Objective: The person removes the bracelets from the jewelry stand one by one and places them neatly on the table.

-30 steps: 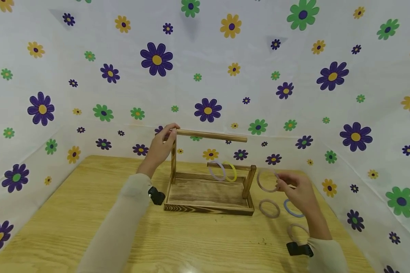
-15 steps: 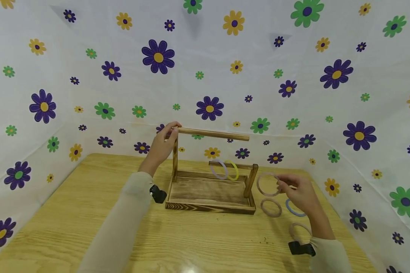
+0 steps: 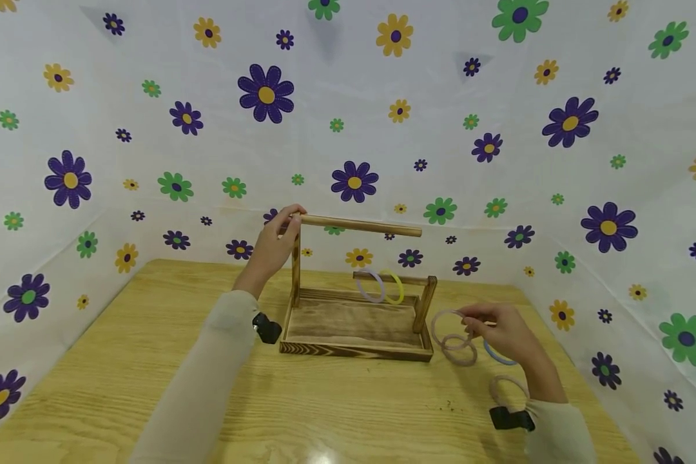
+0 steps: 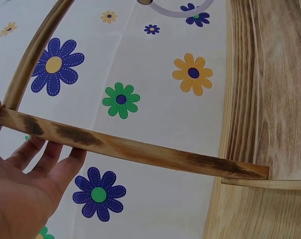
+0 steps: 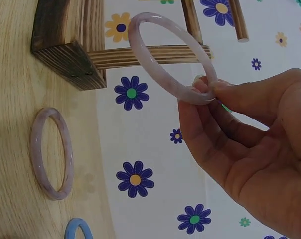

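Note:
A wooden display stand [image 3: 354, 352] has a tray base, a long upper bar and a shorter lower bar. My left hand [image 3: 269, 251] grips the top of its left post, where the upper bar [image 3: 362, 225] joins; in the left wrist view the fingers [image 4: 51, 157] lie behind the post [image 4: 125, 148]. With thumb and fingertips my right hand [image 3: 507, 332] pinches a pale mauve bangle [image 5: 160, 77], held up tilted to the right of the stand. A lavender bangle [image 3: 375, 300] and a yellow bangle [image 3: 402, 293] hang on the lower bar.
On the table [image 3: 325, 412], right of the stand, lie a mauve bangle [image 5: 36, 149], a blue bangle [image 3: 495, 356] and another pale bangle [image 3: 493, 390] near the right wrist. A flowered cloth [image 3: 348, 77] encloses the back and sides.
My right hand has lowered the held bangle slightly and tilted it, so that it now overlaps the mauve bangle on the table in the head view. My left hand stays on the post.

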Tool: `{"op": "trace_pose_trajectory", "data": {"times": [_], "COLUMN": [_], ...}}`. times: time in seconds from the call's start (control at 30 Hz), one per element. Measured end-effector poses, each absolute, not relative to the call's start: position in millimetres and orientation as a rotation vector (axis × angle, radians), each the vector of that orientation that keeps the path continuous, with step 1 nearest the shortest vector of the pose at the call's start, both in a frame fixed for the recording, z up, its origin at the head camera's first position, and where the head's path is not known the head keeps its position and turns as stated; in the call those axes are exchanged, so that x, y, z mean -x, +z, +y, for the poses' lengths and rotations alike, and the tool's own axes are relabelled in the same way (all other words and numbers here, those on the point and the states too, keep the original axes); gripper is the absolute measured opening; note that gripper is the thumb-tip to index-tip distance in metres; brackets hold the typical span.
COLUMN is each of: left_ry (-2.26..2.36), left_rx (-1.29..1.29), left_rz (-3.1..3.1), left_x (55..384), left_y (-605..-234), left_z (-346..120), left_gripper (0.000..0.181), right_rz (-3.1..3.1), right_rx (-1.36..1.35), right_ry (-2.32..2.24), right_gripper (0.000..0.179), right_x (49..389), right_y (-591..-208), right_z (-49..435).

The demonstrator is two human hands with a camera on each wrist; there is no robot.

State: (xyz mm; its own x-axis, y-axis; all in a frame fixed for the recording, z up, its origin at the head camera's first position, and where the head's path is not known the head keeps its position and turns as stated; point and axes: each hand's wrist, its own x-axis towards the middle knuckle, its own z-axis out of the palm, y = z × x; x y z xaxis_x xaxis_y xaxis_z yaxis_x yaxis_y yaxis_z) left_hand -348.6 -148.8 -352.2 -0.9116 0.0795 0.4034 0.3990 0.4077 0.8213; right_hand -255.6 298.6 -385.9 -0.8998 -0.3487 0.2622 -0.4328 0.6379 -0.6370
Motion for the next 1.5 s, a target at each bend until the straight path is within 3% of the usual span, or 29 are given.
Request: {"op": "trace_pose_trajectory", "data": {"times": [1.5], "left_ry": [-1.488], "left_rx": [0.403], "left_rz": [-2.377], "left_x": [348], "left_y": [-353], "left_z": [-148], "left_gripper": [0.039], "right_rz": [-3.141], "right_rx": [-0.980], "right_ry": [1.283], "right_gripper": [0.018], "right_x": [269], "right_y": [-414], "right_z": [311]}}
